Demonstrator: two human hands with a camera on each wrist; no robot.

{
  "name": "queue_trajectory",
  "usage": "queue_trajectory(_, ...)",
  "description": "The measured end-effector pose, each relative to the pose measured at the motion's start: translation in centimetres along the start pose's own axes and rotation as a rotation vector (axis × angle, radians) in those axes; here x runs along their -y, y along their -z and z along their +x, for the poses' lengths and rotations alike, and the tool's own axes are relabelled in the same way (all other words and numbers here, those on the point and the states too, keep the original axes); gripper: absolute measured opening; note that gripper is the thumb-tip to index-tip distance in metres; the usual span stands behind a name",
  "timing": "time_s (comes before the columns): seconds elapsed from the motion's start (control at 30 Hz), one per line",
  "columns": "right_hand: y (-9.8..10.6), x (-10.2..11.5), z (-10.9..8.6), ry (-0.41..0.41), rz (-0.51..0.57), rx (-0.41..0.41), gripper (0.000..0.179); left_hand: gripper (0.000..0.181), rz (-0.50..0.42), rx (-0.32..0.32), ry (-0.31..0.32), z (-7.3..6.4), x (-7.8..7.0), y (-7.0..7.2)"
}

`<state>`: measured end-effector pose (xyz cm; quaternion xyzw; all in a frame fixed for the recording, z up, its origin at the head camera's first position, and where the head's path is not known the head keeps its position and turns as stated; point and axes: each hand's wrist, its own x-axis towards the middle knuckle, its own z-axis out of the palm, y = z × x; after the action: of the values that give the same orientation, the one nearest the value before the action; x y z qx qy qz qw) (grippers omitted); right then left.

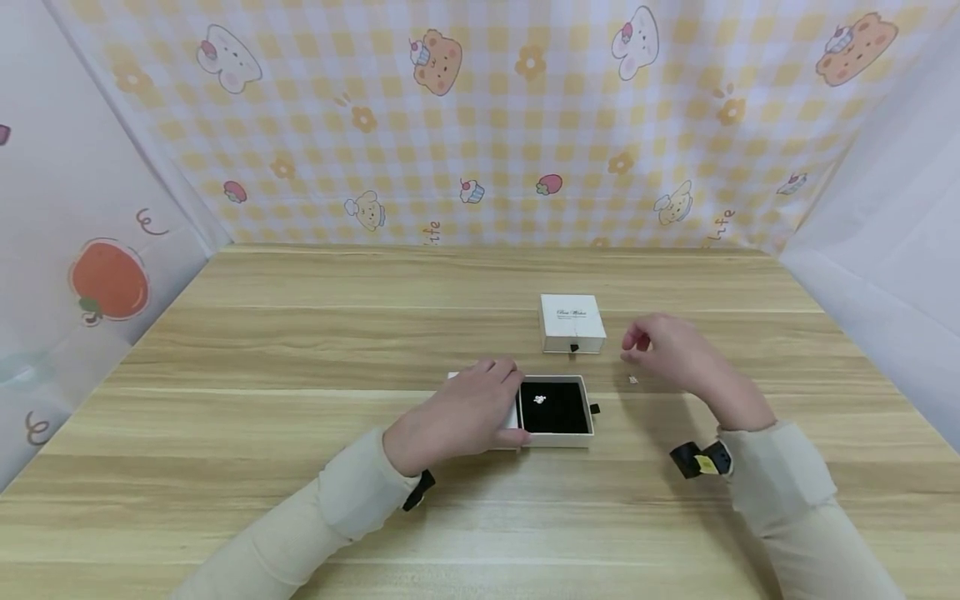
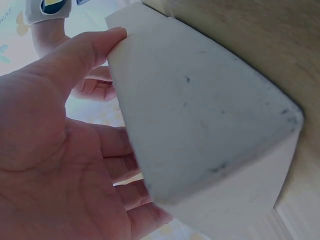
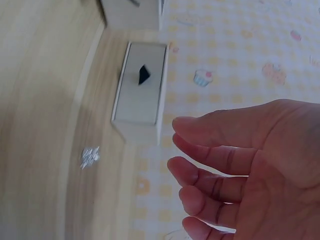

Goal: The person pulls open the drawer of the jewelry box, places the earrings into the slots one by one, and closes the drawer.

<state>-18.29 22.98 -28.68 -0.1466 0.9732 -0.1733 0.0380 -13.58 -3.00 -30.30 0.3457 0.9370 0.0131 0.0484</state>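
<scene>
My left hand [image 1: 468,412] grips the white sleeve of a small drawer box [image 2: 200,110], thumb on the near side and fingers over the far side. Its drawer [image 1: 589,439] is pulled out to the right, with a black pad [image 1: 558,418] inside and a black tab at its end. On that pad lies a small silvery piece of jewellery [image 1: 539,400]. My right hand [image 1: 667,350] hovers above the table with loosely bent fingers and nothing visible between them. Just below its fingertips, a second small silvery piece [image 1: 633,380] rests on the wood.
Behind the drawer box stands a closed white box [image 1: 572,317] with dark lettering on top and a black tab in front. The wooden table [image 1: 300,333] ends at a yellow checked cloth [image 1: 495,125], with pale cloths on both sides.
</scene>
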Motion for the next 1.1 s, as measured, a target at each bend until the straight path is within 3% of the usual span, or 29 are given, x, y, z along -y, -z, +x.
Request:
queue_trajectory(0.47, -0.6, -3.2, 0.3, -0.031, 0.067, 0.242, 0.016, 0.073, -0.02, 0.014, 0.013, 0.0, -0.1, 0.0)
queue_trajectory(1.1, -1.4, -3.2, 0.5, -0.049, 0.063, 0.262, 0.018, 0.071, -0.027, -0.001, 0.01, 0.0, 0.0, 0.0)
